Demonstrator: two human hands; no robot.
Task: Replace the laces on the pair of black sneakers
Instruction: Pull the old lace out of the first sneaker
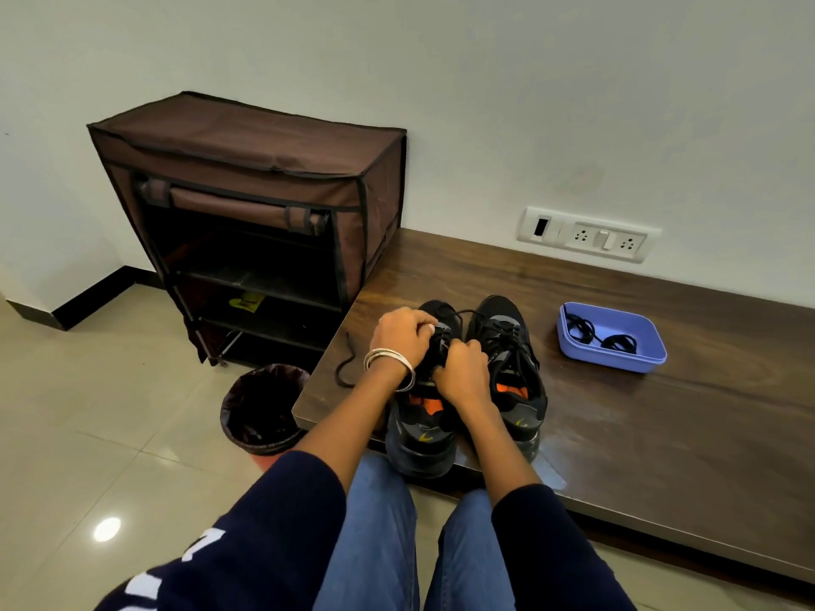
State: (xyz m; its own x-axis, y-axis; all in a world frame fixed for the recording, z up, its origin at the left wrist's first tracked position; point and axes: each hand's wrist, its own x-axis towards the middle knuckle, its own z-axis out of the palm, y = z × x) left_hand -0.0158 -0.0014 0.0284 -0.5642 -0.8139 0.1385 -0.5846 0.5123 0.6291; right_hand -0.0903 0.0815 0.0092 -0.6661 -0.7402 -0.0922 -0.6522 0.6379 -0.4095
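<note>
Left sneaker (pixel 419 427): it stands on the dark wooden bench (pixel 661 412), heel toward me, directly under both my hands.
Right sneaker (pixel 511 346): just beside the left one, touching it, fully laced, clear of my hands.
My left hand (pixel 403 330): fingers curled down over the left sneaker's lacing near the toe, pinching its black lace; silver bangles (pixel 390 361) sit on the wrist.
My right hand (pixel 463 368): clenched on the same shoe's lace, close to the tongue, almost touching my left hand.
Loose lace (pixel 346 361): one black lace trails across the bench left of my left hand.
Blue tray (pixel 617 359): on the bench well to the right of the shoes, holding coiled black laces (pixel 617 342).
Bin (pixel 260 407): on the floor by the bench's corner.
</note>
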